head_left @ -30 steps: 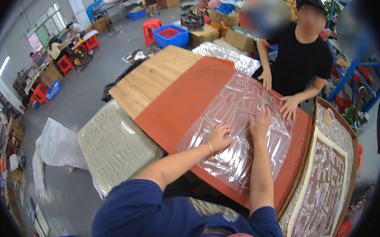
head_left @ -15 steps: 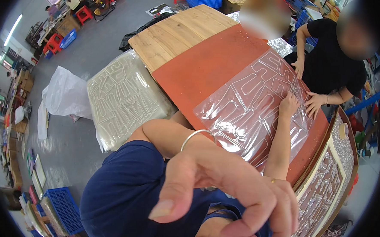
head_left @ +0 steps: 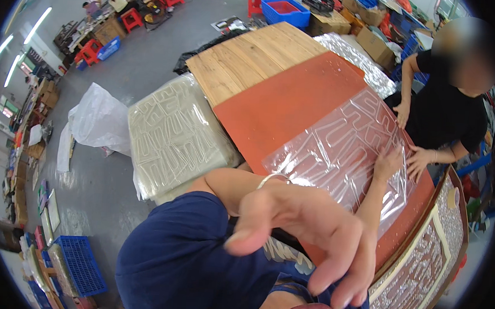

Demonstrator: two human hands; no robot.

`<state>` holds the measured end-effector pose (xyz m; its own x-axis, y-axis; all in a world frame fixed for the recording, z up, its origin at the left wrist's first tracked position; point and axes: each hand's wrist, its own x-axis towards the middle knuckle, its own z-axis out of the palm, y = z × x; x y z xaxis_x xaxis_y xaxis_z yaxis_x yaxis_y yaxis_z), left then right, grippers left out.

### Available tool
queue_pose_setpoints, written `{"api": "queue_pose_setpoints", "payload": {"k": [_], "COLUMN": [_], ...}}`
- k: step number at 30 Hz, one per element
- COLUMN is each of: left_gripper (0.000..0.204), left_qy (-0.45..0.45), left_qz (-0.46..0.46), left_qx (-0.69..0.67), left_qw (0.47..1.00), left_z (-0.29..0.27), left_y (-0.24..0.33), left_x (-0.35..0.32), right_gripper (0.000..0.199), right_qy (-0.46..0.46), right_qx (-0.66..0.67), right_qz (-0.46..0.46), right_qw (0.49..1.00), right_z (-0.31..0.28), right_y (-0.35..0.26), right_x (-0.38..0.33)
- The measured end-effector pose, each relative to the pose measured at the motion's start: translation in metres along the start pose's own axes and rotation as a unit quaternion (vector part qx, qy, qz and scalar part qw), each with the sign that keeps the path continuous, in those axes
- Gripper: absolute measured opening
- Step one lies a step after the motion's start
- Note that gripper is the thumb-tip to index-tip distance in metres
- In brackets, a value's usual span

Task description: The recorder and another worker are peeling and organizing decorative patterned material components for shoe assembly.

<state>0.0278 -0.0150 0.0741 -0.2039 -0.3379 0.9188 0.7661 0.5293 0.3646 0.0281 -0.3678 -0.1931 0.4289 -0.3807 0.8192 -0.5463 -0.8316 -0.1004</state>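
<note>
A clear plastic sheet with raised looped outlines (head_left: 320,153) lies over a reddish-brown board (head_left: 284,103). My right hand (head_left: 390,163) rests on the sheet near its right side, fingers stretched out over the plastic. Raised close in front of me is my left hand (head_left: 311,225), fingers apart and loosely bent, with nothing in it and a bangle at the wrist. Across the board stands a person in black; one of their hands (head_left: 421,162) presses by the sheet's right edge, the other hand (head_left: 402,114) is at its far corner.
Left of the board sits a stack of similar moulded plastic sheets (head_left: 173,136), beside a white plastic bag (head_left: 101,119). A wooden panel (head_left: 253,54) extends beyond the board. At lower right leans a framed patterned panel (head_left: 415,264) bearing a tape roll (head_left: 453,198). A blue crate (head_left: 79,263) stands lower left.
The view has shifted, so the scene sits lower and further right. My left hand stays raised, its fingers slightly moved. My right hand's fingers have straightened on the sheet.
</note>
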Motion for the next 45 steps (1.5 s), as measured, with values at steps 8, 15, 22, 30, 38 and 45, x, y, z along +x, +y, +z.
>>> {"api": "queue_pose_setpoints", "payload": {"k": [8, 15, 22, 30, 38, 45], "left_gripper": [0.058, 0.068, 0.064, 0.063, 0.062, 0.064], "left_qy": [0.313, 0.228, 0.227, 0.223, 0.224, 0.217], "left_qz": [-0.513, -0.579, -0.593, -0.582, -0.58, -0.586], "left_qx": [0.513, 0.74, 0.725, 0.74, 0.743, 0.747], "left_qw": [0.613, 0.256, 0.266, 0.252, 0.246, 0.228], "left_z": [-0.164, -0.18, -0.179, -0.178, -0.178, -0.185], "left_y": [-0.035, -0.065, -0.062, -0.064, -0.068, -0.067], "left_x": [-0.091, -0.221, -0.211, -0.212, -0.214, -0.214], "right_gripper": [0.045, 0.025, 0.021, 0.018, 0.015, 0.014], "right_qy": [0.114, 0.06, 0.059, 0.055, 0.044, 0.001], "right_qx": [0.016, 0.049, 0.074, 0.097, 0.068, 0.089], "right_qz": [0.011, 0.058, 0.052, 0.015, -0.008, -0.006], "right_qw": [0.993, 0.995, 0.994, 0.994, 0.997, 0.996], "right_z": [-0.006, -0.002, -0.016, -0.007, -0.03, -0.009], "right_y": [0.009, 0.023, 0.011, 0.014, -0.012, 0.0], "right_x": [0.009, -0.001, 0.001, -0.007, 0.001, -0.013]}}
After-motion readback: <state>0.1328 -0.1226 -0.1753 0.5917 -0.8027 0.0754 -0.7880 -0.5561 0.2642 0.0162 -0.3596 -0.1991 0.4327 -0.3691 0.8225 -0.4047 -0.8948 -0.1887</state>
